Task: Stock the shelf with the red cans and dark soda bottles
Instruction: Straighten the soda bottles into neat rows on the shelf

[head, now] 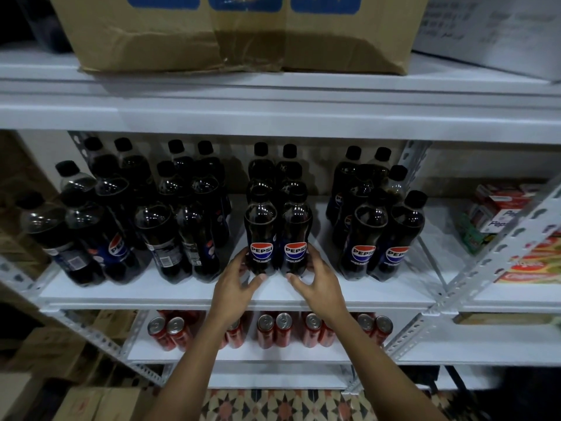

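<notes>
Fingers: those of the left hand (235, 279) are curled round the left side of the left front bottle (260, 235), thumb tip at its base; those of the right hand (318, 279) are curled round the right side of the right front bottle (296, 235), thumb likewise at the base. The two bottles stand upright, touching each other, labels facing out, near the front edge of the middle shelf (194, 296).

Middle shelf, left to right:
- Left group (100, 223): dark bottles in a loose cluster, labels turned various ways.
- Second group (185, 226): dark bottles in two files, running back to the wall.
- Centre file: the held pair, with more bottles (274, 165) directly behind.
- Right group (379, 226): dark bottles, the front two with labels facing out.

Lower shelf (303, 355), left to right:
- Red cans (274, 331), upright, silver tops showing, set in pairs; both forearms cross in front of some.

Top shelf: a cardboard box (243, 34), creased at the bottom edge.

Far right bay: boxed goods (513, 235), red, green and orange packs; print too blurred to read.

Floor: patterned tiles (288, 405); cartons (91, 404) at lower left.
</notes>
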